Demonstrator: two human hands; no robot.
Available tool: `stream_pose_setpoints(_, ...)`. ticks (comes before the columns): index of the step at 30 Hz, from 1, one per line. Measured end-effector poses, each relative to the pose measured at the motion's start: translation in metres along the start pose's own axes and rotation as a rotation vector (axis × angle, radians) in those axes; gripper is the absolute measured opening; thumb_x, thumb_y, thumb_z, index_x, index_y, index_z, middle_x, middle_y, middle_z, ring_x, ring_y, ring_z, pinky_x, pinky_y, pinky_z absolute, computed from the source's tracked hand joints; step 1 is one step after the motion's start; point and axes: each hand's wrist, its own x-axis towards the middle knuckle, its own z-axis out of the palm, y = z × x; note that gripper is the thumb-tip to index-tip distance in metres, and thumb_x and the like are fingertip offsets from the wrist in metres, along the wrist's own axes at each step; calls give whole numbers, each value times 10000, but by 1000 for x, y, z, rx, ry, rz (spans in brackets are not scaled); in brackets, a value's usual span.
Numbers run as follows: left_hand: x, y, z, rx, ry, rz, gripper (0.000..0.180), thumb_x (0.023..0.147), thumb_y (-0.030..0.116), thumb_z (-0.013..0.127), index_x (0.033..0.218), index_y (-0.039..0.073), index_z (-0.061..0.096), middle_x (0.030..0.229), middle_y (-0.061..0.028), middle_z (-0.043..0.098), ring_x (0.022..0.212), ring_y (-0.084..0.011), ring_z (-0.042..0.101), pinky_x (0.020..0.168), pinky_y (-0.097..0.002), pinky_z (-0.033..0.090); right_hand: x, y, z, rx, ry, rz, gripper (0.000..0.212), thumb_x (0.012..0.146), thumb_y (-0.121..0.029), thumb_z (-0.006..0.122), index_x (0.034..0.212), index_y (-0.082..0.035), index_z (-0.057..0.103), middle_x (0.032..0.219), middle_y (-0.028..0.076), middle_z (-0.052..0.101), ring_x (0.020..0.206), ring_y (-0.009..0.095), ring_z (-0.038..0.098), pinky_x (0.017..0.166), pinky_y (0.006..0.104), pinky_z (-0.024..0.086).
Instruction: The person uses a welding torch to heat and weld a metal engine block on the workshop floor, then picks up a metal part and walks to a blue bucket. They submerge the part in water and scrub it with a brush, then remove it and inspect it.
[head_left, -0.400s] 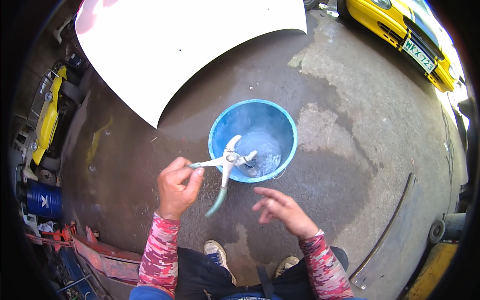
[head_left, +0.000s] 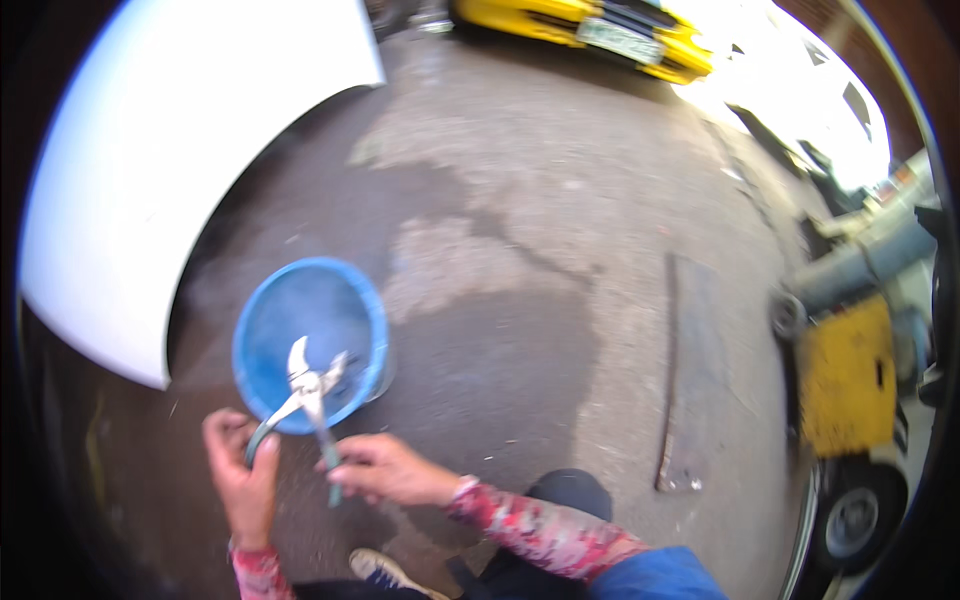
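Observation:
A pair of pliers (head_left: pixel 311 386) with silver jaws and green-gripped handles is held between my hands, jaws spread apart and pointing away from me. My left hand (head_left: pixel 245 480) is closed round the left handle. My right hand (head_left: pixel 392 470) grips the other handle from the right side. Beyond them stands a blue bucket (head_left: pixel 379 335), and the jaws overlap its opening in the view. Haze blurs the bucket's inside, so its contents are unclear.
A large white curved panel (head_left: pixel 140 190) occupies the upper left. A yellow car (head_left: pixel 540 18) stands at the far side. To the right lie a flat strip (head_left: pixel 692 375), a yellow metal box (head_left: pixel 850 380) and a wheel (head_left: pixel 852 515). Wet patches darken the concrete floor.
My right hand, which was free, now grips the second handle of the pliers. The view has turned right, so the bucket and panel appear further left.

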Motion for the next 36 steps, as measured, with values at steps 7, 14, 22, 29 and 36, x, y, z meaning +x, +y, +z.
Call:
stream_pose_setpoints(7,-13,-7,28,-229,-230,-391,288,983,285,622,1024,0,626,805,-44,635,606,-102,567,491,-208,405,14,19,1,76,68,-227,218,1016,-216,573,1130,-43,637,802,-27,595,612,37,542,519,190,438)
stream_pose_setpoints(14,-22,-14,33,-332,-437,-623,359,1008,327,571,1099,-17,614,829,-108,679,636,-198,677,534,-324,620,-13,5,-2,-441,209,-329,195,962,-199,627,992,-17,691,722,53,668,623,122,619,613,307,508)
stream_pose_setpoints(22,-12,-17,27,-573,-461,-720,323,1036,308,529,884,24,564,785,-133,654,586,-252,678,477,-324,563,-26,-17,-9,-557,264,-304,201,916,-216,691,1019,-46,721,806,115,716,699,200,676,675,335,514)
stream_pose_setpoints(29,-10,-8,20,-561,-380,-598,405,1040,387,513,835,41,555,824,-154,668,628,-213,682,564,-293,569,-22,-12,-11,-385,321,-295,286,991,-207,637,1212,-28,667,950,8,684,844,74,592,773,245,493)
stream_pose_setpoints(36,-28,-7,47,-459,-396,-483,518,1046,496,441,826,42,557,720,-114,632,518,-131,560,483,-238,467,-22,-12,-6,103,45,-228,334,1051,-203,509,1304,9,559,990,36,629,959,114,593,872,301,499)
